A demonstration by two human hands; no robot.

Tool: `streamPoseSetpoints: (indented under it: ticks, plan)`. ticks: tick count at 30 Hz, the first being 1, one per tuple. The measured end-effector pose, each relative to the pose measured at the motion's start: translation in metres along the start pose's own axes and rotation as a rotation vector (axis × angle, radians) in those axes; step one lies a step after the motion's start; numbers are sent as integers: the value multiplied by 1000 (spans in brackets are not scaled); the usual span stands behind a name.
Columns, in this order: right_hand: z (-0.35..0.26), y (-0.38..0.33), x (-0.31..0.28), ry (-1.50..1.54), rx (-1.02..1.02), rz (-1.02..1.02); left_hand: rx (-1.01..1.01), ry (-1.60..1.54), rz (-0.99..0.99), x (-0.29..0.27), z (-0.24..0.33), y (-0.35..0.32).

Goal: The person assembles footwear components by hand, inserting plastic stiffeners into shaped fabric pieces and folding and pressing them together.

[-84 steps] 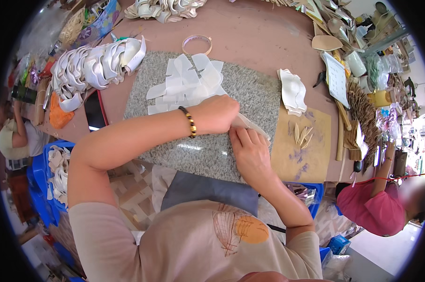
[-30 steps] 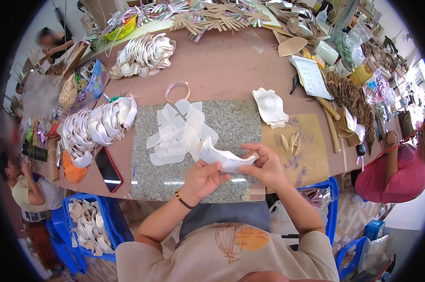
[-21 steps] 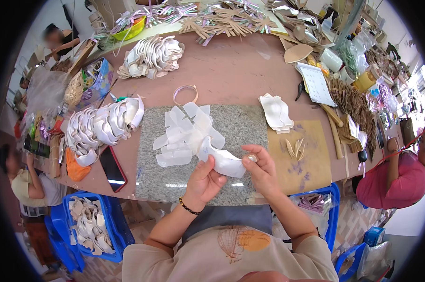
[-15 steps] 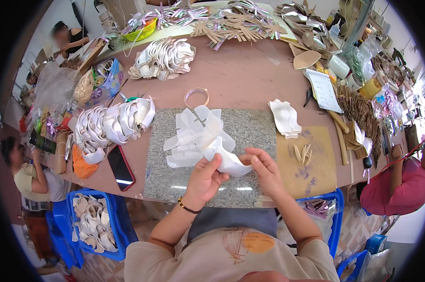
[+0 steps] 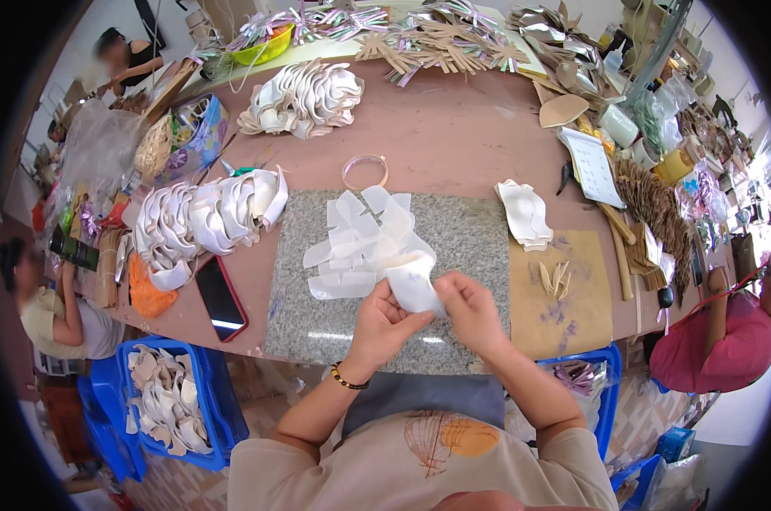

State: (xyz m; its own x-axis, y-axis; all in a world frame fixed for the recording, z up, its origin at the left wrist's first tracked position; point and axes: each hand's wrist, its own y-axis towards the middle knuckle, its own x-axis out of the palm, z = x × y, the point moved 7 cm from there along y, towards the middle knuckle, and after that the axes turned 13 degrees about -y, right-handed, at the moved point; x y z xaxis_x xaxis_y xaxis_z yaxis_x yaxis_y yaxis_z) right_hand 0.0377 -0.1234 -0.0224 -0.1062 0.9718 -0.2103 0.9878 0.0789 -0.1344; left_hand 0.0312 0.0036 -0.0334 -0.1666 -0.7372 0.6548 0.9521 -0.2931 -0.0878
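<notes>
My left hand and my right hand hold a white, curved shoe upper piece between them. The left fingers grip its lower left edge, the thumb lying along the bottom; my right fingers pinch its right edge. Its front lip shows a beige rim. Just behind it, translucent white cut-outs overlap in a loose pile on a grey speckled stone slab. To the right of the slab lies another white piece, flat on the table.
At left stand rows of nested white pieces, with a phone before them. A tape roll lies behind the slab. Right are brown paper, a notepad and wooden-handled tools. A blue crate holds white scraps; people sit either side.
The white upper piece has turned in my hands, from lying sideways to standing more upright, its broad face toward me. My right hand has moved left, closer to my left hand.
</notes>
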Motion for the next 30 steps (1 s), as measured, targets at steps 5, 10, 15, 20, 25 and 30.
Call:
streamPoseSetpoints:
  ticks: [5,10,15,20,25,30]
  plan:
    - [14,22,-78,252,-144,215,24,28,-27,-12,15,-12]
    - [-21,3,-4,268,38,-152,-86,146,-82,6,15,-9]
    - [-15,-4,11,366,79,-265,18,206,-169,13,11,-9]
    - [-4,-7,6,440,57,-194,-93,126,-162,6,6,-18]
    - [4,-3,4,685,135,-166,-145,48,-158,6,6,-21]
    - [5,7,-1,765,57,-101,-138,19,-121,1,6,-15]
